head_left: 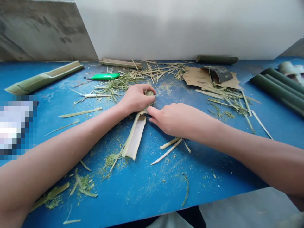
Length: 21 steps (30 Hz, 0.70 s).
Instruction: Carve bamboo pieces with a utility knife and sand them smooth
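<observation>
A split length of bamboo (135, 136) lies on the blue table, its pale hollow side facing up and its cut end toward me. My left hand (139, 97) is closed around the far part of the bamboo, whose rounded end shows between thumb and fingers. Close beside it, my right hand (174, 118) is closed on a small dark tool (146, 115). The tool's thin dark tip meets the bamboo near the top of the hollow. Most of the tool is hidden in my fist, so its exact kind cannot be made out.
A green utility knife (105, 76) lies among bamboo shavings (118, 83) at the back. Another split bamboo (45, 79) rests at left, near a blurred-out object (14, 125). Brown cardboard (197, 77) and whole green bamboo tubes (280, 90) are at right. A white wall (178, 28) stands behind.
</observation>
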Tool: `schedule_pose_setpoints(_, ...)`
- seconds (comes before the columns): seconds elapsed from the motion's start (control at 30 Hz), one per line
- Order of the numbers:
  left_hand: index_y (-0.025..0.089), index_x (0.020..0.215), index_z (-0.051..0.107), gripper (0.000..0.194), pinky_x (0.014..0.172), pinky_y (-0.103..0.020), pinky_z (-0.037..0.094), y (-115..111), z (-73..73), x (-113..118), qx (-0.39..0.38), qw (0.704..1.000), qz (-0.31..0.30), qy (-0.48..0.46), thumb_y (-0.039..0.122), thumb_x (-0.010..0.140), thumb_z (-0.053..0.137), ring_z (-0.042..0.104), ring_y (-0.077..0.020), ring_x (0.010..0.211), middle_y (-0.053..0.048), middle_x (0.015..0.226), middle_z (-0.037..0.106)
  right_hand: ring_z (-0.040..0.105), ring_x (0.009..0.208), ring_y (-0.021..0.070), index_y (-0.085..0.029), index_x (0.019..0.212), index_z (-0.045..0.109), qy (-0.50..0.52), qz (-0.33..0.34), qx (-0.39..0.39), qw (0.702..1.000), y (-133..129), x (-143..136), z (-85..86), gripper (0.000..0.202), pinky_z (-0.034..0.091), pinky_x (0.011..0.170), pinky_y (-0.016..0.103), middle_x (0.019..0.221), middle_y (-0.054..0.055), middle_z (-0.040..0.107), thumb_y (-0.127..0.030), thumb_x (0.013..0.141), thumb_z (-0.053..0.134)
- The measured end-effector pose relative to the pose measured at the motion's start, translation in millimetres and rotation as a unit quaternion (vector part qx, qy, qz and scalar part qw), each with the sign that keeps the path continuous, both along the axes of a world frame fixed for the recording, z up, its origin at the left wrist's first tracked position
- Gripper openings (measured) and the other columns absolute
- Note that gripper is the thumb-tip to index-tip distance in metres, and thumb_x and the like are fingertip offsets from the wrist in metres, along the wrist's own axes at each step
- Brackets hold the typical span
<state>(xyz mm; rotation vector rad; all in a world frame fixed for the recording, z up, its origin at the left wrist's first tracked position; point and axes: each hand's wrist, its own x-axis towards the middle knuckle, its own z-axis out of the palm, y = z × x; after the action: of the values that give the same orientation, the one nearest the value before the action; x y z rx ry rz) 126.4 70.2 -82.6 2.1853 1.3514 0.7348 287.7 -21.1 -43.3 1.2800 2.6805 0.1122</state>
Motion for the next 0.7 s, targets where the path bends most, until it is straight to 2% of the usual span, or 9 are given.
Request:
schedule_pose_setpoints(0.13, 0.023, 0.103, 0.082, 0.034, 0.068, -0.027, 0.040, -0.4, 1.1, -3.7, -0.007, 1.000, -0.007, -0.004, 0.029, 0.074, 0.065, 0.054, -0.0170, 0.071, 0.000, 0.073, 0.067, 0.070, 0.068, 0.0263, -0.019, 0.121, 0.056, 0.026, 0.008, 0.017, 0.999, -3.3, 2.9, -7.2, 0.033, 0.032, 0.057, 0.031, 0.083, 0.010, 0.075, -0.038, 0.109, 0.031)
schedule_pose_setpoints(0.3, 0.023, 0.107, 0.080, 0.035, 0.065, -0.027, 0.038, -3.4, 5.2, -9.8, -0.026, 0.999, -0.015, -0.015, 0.032, 0.077, 0.064, 0.050, -0.0151, 0.065, 0.002, 0.069, 0.062, 0.070, 0.065, 0.0274, -0.021, 0.124, 0.054, 0.022, -0.018, 0.006, 1.000, -4.0, 6.1, -3.4, 0.037, 0.030, 0.055, 0.030, 0.082, 0.009, 0.076, -0.044, 0.109, 0.030)
schedule_pose_setpoints(0.53, 0.021, 0.105, 0.077, 0.033, 0.061, -0.027, 0.035, -4.8, 8.4, -12.1, -0.038, 0.999, -0.006, -0.024, 0.036, 0.080, 0.062, 0.046, -0.0140, 0.061, 0.004, 0.062, 0.052, 0.068, 0.060, 0.0261, -0.022, 0.124, 0.056, 0.042, -0.014, 0.034, 0.998, -6.7, 8.6, -5.9, 0.037, 0.024, 0.052, 0.030, 0.078, 0.007, 0.076, -0.040, 0.110, 0.027)
schedule_pose_setpoints(0.6, 0.020, 0.104, 0.076, 0.032, 0.060, -0.026, 0.034, -4.7, 7.8, -13.2, -0.047, 0.998, -0.002, -0.030, 0.037, 0.080, 0.062, 0.045, -0.0139, 0.060, 0.005, 0.061, 0.051, 0.067, 0.059, 0.0247, -0.022, 0.125, 0.056, 0.065, -0.016, 0.045, 0.997, -8.3, 9.9, -2.7, 0.038, 0.024, 0.052, 0.030, 0.078, 0.006, 0.076, -0.040, 0.110, 0.026)
schedule_pose_setpoints(0.7, 0.019, 0.101, 0.073, 0.030, 0.060, -0.026, 0.034, -4.4, 5.3, -15.7, -0.036, 0.999, 0.002, -0.034, 0.038, 0.080, 0.062, 0.048, -0.0145, 0.063, 0.005, 0.063, 0.053, 0.065, 0.061, 0.0218, -0.021, 0.128, 0.055, 0.147, -0.061, 0.078, 0.984, -12.5, 12.8, 13.6, 0.043, 0.029, 0.055, 0.029, 0.081, 0.006, 0.075, -0.041, 0.109, 0.021)
